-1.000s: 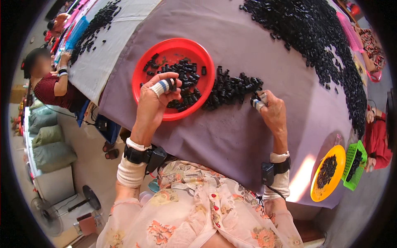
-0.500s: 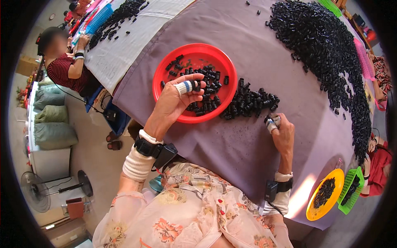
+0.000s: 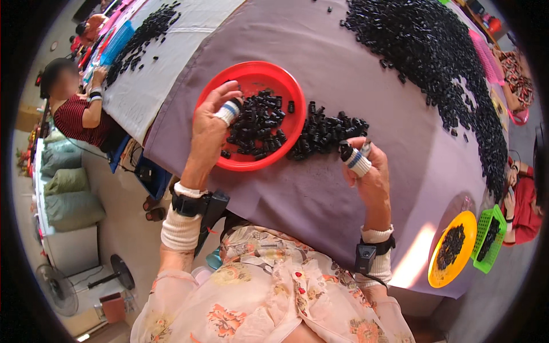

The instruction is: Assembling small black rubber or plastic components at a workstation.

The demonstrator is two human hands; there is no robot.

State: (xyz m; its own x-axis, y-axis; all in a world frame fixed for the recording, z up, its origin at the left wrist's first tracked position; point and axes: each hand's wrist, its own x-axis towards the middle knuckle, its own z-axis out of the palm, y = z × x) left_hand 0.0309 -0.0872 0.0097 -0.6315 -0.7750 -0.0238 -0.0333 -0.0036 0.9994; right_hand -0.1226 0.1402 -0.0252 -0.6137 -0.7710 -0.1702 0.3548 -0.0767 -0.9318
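My left hand [image 3: 209,123] is over the left side of a round red tray [image 3: 246,165], its fingers loosely bent and apart from the thumb. A white-and-blue striped wrap covers its thumb; something dark shows at the thumb's tip, too small to make out. Short black cylindrical parts [image 3: 260,123] are heaped in the tray. Beside the tray's right rim lies a pile of the same parts [image 3: 326,131] on the cloth. My right hand [image 3: 369,166], also with wrapped digits, is near that pile. It pinches one black cylindrical part [image 3: 345,151].
A mauve cloth [image 3: 309,200] covers the table. A large heap of black parts [image 3: 423,51] spreads across the far right. An orange tray [image 3: 434,274] and a green basket [image 3: 486,260] stand at the right edge. Another person [image 3: 80,108] sits at the left; a fan [image 3: 57,288] stands beyond.
My left hand has moved left and its fingers have spread from the thumb. My right hand has risen and turned its fingers toward the left. The view has shifted slightly.
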